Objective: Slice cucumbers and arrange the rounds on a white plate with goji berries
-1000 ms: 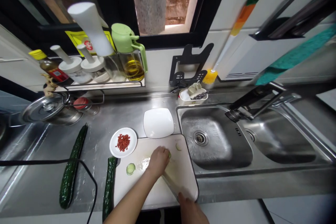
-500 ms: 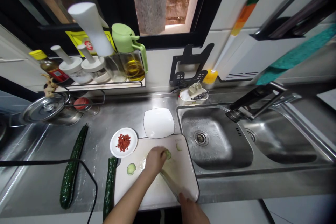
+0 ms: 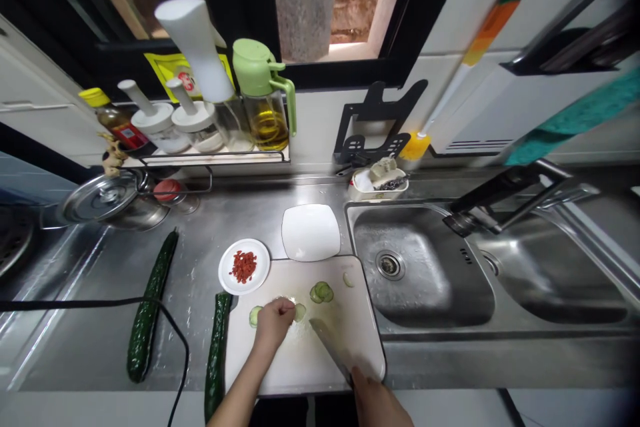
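Cucumber slice (image 3: 300,311), lying on the cutting board (image 3: 305,370) just beside the fingertips of the left hand (image 3: 273,327). Curled inward at those fingers, but too small in view to tell whether pinching the slice or merely touching it. Clasped in the right hand (image 3: 374,400): a knife (image 3: 327,345), slanting over the board, tip near the left fingertips. Likely to nick them if swung leftward, or to skid if pressed onto the wet-looking surface. Farther out, a small overlapping pile of slices (image 3: 321,292), then a thin sliver (image 3: 348,279) near the board's right edge, easily knocked off by a careless sweep. Beyond, on the bench (image 3: 193,250): a square white plate (image 3: 311,233), a round plate (image 3: 224,271) of red berries (image 3: 243,267), one long cucumber (image 3: 216,353) alongside the board, another (image 3: 147,330) farther left.
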{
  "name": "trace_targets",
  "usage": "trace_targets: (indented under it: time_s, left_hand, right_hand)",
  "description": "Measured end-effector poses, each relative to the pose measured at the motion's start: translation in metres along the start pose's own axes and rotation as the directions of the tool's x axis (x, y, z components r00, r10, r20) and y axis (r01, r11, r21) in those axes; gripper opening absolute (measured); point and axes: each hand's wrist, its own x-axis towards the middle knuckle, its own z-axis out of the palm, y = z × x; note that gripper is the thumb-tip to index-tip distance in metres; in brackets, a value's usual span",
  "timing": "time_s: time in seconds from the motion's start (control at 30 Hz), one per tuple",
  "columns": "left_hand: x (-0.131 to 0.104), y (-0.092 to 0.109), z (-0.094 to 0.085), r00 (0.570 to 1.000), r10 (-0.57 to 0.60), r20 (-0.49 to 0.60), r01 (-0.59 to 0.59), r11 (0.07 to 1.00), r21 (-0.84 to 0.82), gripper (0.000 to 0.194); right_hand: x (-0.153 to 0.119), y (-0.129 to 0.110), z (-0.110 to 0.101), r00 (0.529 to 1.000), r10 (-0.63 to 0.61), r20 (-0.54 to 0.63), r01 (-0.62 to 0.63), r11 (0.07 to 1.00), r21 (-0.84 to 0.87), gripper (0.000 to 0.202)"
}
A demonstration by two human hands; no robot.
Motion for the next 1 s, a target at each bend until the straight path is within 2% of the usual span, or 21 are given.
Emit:
trace_targets:
  time_s: [0.1,0.2,0.3,0.43,1.0]
  left_hand:
    - [-0.006,0.006,-0.003,0.994,0.068,-0.082,-0.057,0.989,0.136,0.015]
    - [-0.01,0.01,-0.004,0.991,0.087,-0.106,-0.064,0.977,0.203,0.017]
    - [-0.01,0.01,-0.003,0.989,0.097,-0.112,-0.068,0.969,0.238,0.018]
    - [-0.01,0.009,-0.003,0.986,0.106,-0.128,-0.07,0.965,0.254,0.019]
    - [-0.007,0.008,-0.004,0.99,0.089,-0.112,-0.054,0.957,0.284,0.02]
  right_hand:
    - [0.005,-0.004,0.004,0.999,0.006,0.053,-0.003,0.998,-0.065,0.032]
    - [0.009,-0.014,0.009,0.996,0.012,0.091,-0.001,0.993,-0.119,0.026]
    - [0.014,-0.028,0.011,0.995,-0.009,0.103,0.03,0.977,-0.211,0.049]
    - [0.018,-0.042,0.011,0.994,-0.03,0.11,0.064,0.945,-0.32,0.057]
    - [0.019,-0.054,0.005,0.993,-0.026,0.117,0.066,0.934,-0.35,0.059]
